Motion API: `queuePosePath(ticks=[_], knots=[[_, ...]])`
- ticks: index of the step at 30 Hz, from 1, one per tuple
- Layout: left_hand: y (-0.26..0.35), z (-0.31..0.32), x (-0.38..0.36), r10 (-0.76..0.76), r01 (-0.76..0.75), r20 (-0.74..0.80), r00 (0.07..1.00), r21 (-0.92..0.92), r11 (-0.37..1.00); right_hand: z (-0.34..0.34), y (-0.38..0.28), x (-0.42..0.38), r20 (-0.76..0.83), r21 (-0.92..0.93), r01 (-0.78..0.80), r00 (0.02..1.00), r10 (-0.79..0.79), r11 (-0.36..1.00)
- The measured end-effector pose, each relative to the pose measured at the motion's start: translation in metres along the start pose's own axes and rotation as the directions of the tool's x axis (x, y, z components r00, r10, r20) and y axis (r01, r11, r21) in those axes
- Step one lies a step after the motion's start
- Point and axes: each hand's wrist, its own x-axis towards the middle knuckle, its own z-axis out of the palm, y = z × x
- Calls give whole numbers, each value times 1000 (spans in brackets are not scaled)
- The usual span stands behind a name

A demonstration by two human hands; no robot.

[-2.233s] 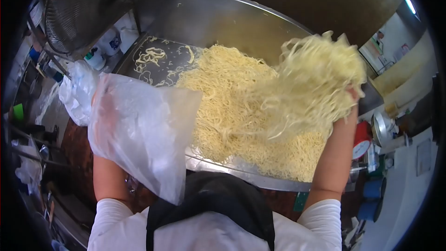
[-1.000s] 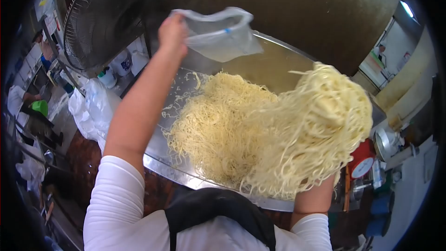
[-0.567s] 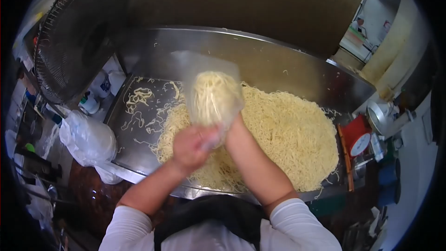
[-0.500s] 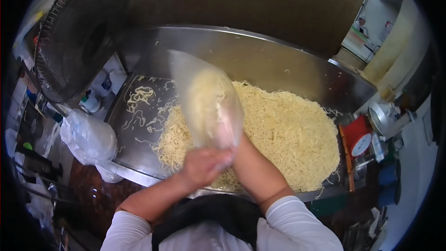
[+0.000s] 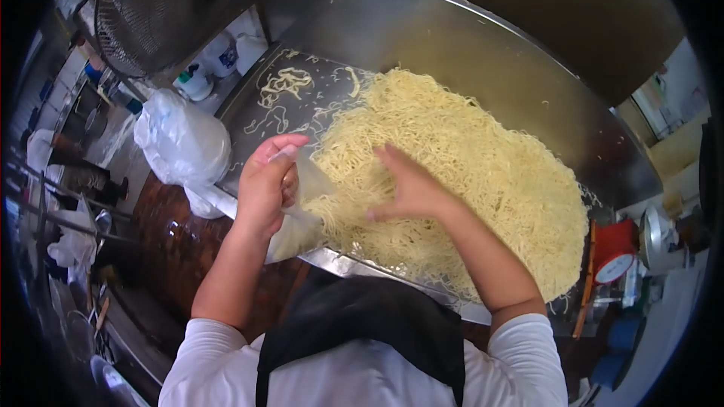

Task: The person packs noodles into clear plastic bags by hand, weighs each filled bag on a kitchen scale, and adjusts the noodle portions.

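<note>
My left hand (image 5: 268, 182) is closed on the edge of a clear plastic bag (image 5: 292, 237), which hangs at the front edge of the metal table with noodles in it. Its mouth faces a large heap of pale yellow noodles (image 5: 460, 158). Just right of the bag, my right hand (image 5: 409, 187) is over the heap with thumb and fingers spread, slightly blurred. Loose strands lie between this hand and the bag's mouth.
A steel table (image 5: 245, 124) with a tall back panel bears the heap and scattered strands. To the left are a full white plastic bag (image 5: 185, 136) and a fan (image 5: 143, 19). A red dial scale (image 5: 615, 245) stands at the right. Another person (image 5: 56, 152) is at far left.
The bag has come down from above the heap to the table's front edge. My right hand has come out of it and opened, while my left hand has moved left with the bag.
</note>
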Motion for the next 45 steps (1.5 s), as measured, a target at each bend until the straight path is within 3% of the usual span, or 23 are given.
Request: queuePosePath(ticks=[2,5,8,10,11,12,13,14,16,18,21,22,25,27,29,30,32,34,37,39,41,43,45], knots=[[8,-9,-12,34,-35,-78,996,-15,999,45,3,-20,63,-321,8,998,13,947],[16,-38,-22,79,-95,-145,986,-111,989,84,34,-43,-81,-363,-19,997,-11,932],[9,-69,-20,95,-129,-183,978,-189,973,80,47,-44,-130,-55,-200,973,191,978],[-16,-93,-11,124,-146,-98,987,-268,952,70,40,-37,-266,327,-153,932,246,933],[-30,-96,-7,148,-147,8,989,-91,985,59,36,-30,-326,498,-99,899,292,861],[-43,-93,-2,151,-162,120,981,88,983,44,22,-19,-411,447,40,896,165,894],[-63,-70,5,352,-405,201,914,427,808,25,-2,-9,-402,454,107,910,96,885],[-53,-33,-9,144,-274,311,939,429,861,10,-30,1,-391,462,173,920,25,870],[-70,8,6,375,-632,518,769,526,569,1,-77,20,-401,634,335,913,-74,697],[-125,11,37,348,-546,473,810,389,742,9,-106,31,-453,616,491,861,-234,615],[-129,20,30,298,-417,352,887,338,844,-9,-107,36,-307,696,360,931,-196,622],[-121,20,25,299,-398,322,898,308,864,-16,-95,41,-183,818,223,975,-128,530],[-97,16,16,278,-332,258,925,194,923,-35,-53,47,-378,605,439,893,-246,664],[-79,10,12,239,-261,238,941,63,963,-36,-27,28,-161,657,262,965,-208,707],[-60,3,10,199,-187,225,954,-77,979,-19,-19,9,-61,464,168,986,-158,870],[-50,2,10,242,-215,214,946,-140,967,-1,-21,-4,-81,237,149,988,-133,960],[-24,7,3,324,-289,169,931,-203,936,11,-16,-8,-110,-10,47,993,-48,999],[-8,-8,0,307,-230,183,934,-352,907,13,-10,-7,-120,-19,-88,989,86,996],[28,-7,-9,483,-368,283,828,-375,851,-19,-13,-2,-401,153,86,916,-18,984],[49,-4,-6,517,-390,341,785,-375,841,-56,-41,-6,-453,550,240,891,44,800],[68,0,5,495,-378,407,768,-335,863,-90,-73,-5,-589,591,491,805,-74,640],[72,9,16,363,-332,523,771,-155,930,-121,-85,-7,-521,576,560,813,-260,596],[70,24,28,210,-289,604,768,34,957,-124,-102,6,-584,406,610,746,-320,680]])
